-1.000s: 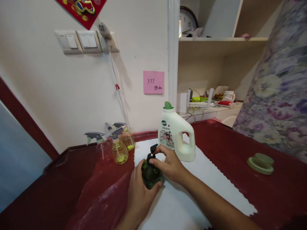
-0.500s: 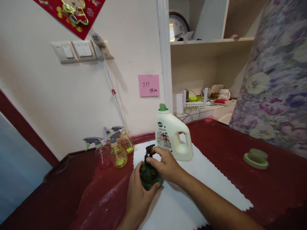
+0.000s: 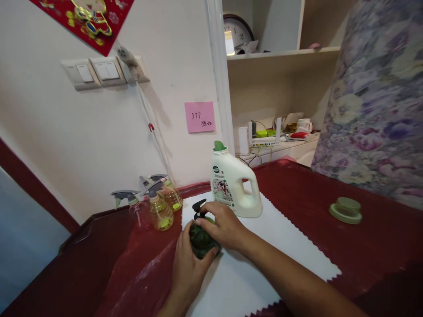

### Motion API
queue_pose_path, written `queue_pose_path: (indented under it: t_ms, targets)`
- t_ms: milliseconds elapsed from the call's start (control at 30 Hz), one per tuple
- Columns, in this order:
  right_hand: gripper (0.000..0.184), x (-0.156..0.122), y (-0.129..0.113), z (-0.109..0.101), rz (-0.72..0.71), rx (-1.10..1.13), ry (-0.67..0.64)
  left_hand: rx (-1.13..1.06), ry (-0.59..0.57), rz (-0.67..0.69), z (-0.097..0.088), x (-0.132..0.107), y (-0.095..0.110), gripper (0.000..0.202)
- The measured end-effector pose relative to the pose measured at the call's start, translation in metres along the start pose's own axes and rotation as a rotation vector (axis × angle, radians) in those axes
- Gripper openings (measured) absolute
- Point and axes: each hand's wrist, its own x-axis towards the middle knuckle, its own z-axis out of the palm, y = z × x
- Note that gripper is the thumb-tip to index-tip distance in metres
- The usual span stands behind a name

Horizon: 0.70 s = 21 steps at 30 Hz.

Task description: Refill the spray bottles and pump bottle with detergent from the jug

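Spray bottles [image 3: 161, 214] cluster on a dark red table [image 3: 132, 273] beside the wall, left of a person whose left hand [image 3: 190, 264] clasps a green bottle [image 3: 202, 240] standing over a white sheet [image 3: 280, 246]. The right hand [image 3: 224, 224] grips the black pump [image 3: 199, 206] at its neck. Just behind stands a pale green jug [image 3: 236, 185]; a translucent green cap [image 3: 346, 210] rests on the table, far right.

dark green bottle [image 3: 201, 240] — black pump [image 3: 198, 205], pale green jug [image 3: 235, 185], white sheet [image 3: 241, 281], dark red table [image 3: 376, 251], purple floral curtain [image 3: 373, 110]
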Motion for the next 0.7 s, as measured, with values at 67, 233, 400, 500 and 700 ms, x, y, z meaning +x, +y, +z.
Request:
queue_pose_path:
  t_ms: [67,233,400,500,700]
  targets:
    - [0.015,-0.001,0.001,-0.001,0.014,0.024,0.001,-0.017,0.004,0.002,0.0,0.0,-0.001,0.083]
    - [0.021,-0.003,0.006,0.005,0.104,0.137,0.055,-0.005,-0.002,-0.01,-0.001,-0.001,-0.002,0.084]
    - [0.028,-0.003,0.009,0.015,0.215,0.197,0.155,-0.011,0.003,-0.005,0.0,0.001,-0.003,0.08]
    - [0.034,-0.001,0.008,0.018,0.219,0.213,0.153,-0.016,-0.004,0.006,0.0,0.001,-0.005,0.077]
    - [0.032,0.0,0.004,0.025,0.257,0.116,0.138,-0.002,-0.011,0.043,-0.001,0.0,-0.005,0.073]
